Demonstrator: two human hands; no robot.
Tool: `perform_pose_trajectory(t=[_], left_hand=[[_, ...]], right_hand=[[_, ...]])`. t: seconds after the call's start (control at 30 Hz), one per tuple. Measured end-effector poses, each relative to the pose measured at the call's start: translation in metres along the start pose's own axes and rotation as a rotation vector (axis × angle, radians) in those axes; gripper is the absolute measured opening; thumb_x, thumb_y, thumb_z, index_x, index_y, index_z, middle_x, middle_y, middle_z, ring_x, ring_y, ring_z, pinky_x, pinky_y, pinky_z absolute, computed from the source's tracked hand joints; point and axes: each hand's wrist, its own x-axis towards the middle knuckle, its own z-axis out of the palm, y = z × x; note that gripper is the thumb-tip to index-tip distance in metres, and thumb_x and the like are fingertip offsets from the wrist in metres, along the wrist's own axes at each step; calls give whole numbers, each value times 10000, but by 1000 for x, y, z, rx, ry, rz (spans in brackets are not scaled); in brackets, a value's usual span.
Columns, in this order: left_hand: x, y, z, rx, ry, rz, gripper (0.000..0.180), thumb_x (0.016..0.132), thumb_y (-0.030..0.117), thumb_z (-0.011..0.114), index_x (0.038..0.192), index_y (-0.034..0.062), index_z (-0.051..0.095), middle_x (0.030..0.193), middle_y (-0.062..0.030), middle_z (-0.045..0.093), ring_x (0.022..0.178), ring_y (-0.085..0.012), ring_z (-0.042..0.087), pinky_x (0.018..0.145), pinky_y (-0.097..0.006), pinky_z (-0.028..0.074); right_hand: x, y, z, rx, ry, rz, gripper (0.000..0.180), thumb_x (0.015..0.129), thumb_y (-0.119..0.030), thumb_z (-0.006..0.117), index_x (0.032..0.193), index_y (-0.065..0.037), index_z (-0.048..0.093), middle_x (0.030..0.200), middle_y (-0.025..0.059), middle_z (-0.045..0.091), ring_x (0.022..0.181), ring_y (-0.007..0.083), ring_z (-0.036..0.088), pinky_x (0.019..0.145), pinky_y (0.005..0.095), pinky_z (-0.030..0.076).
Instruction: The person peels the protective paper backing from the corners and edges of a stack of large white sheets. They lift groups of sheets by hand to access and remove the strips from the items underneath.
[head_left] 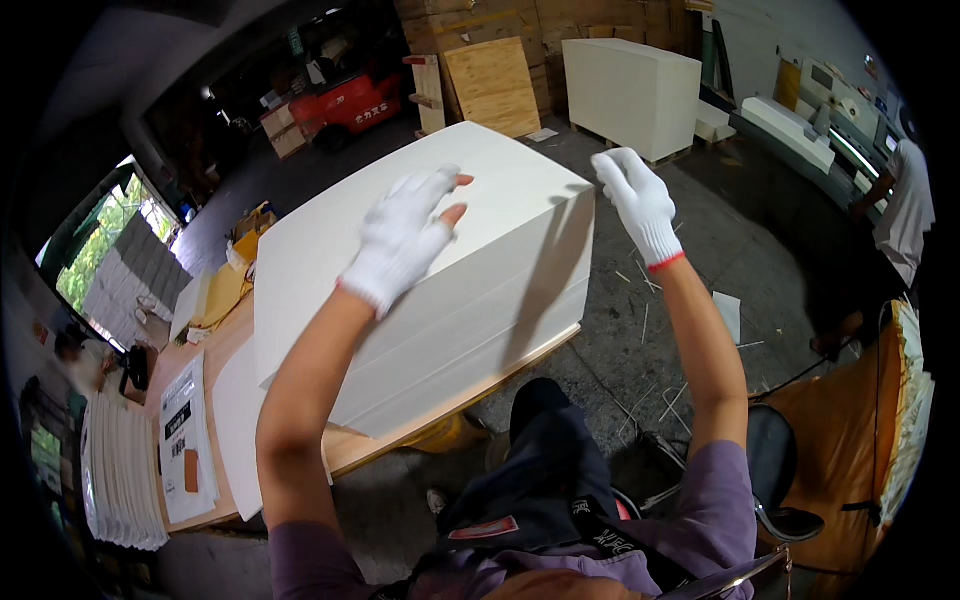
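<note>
A tall stack of large white paper sheets (350,215) stands on a wooden table in front of me. My left hand (405,235), in a white knit glove with bare thumb and fingertip showing, is over the top of the stack near its front edge. Its thumb and forefinger are apart, and nothing is between them. Just off the stack's right corner, my right hand (637,198) is raised in the air in a white glove with a red cuff. Its fingers are curled together, with nothing seen in them. An arm's shadow falls down the stack's side.
Left on the table (345,455) lie a printed sheet (188,440) and a bundle of paper (118,475). Another white paper block (632,95) stands behind, near a red forklift (345,105). A person (905,205) is beside a machine at right. Paper strips litter the floor.
</note>
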Motion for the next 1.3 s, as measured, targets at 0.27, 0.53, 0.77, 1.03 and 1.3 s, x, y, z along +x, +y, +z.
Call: perform_pose_trajectory(t=[0.27,0.53,0.77,1.03,1.3], left_hand=[[82,-36,63,-220,-420,-303,334,928,299,693,1222,139,711,1121,-95,725,1071,-237,662,934,-365,498],[71,-31,79,-205,-251,-112,334,951,232,678,1254,91,682,1198,-122,678,1114,-223,638,968,-349,483],[72,-31,82,-549,-240,-170,462,925,205,705,1361,87,612,1280,-96,654,1204,-223,603,1056,-341,447],[66,-18,78,-528,-237,-181,595,866,258,778,1394,95,560,1324,-125,622,1244,-220,582,1066,-344,446],[63,-11,82,-814,-157,-231,548,905,234,721,1404,87,549,1329,-140,613,1268,-221,571,1057,-340,448]], right_hand=[[33,9,18,-508,-375,-166,651,892,-723,538,857,-88,676,890,148,699,836,348,683,735,445,528],[72,13,43,-133,-301,-248,575,970,-643,525,878,-79,592,757,92,624,687,269,623,642,411,482],[48,4,68,400,-201,232,589,1013,-603,489,849,-41,561,698,42,519,684,136,502,692,315,431],[40,10,74,335,-41,41,503,1042,-501,435,947,-24,565,835,186,565,792,358,539,778,404,454],[37,9,68,285,-87,119,519,1044,-522,431,957,-23,545,860,227,584,842,431,564,783,444,456]])
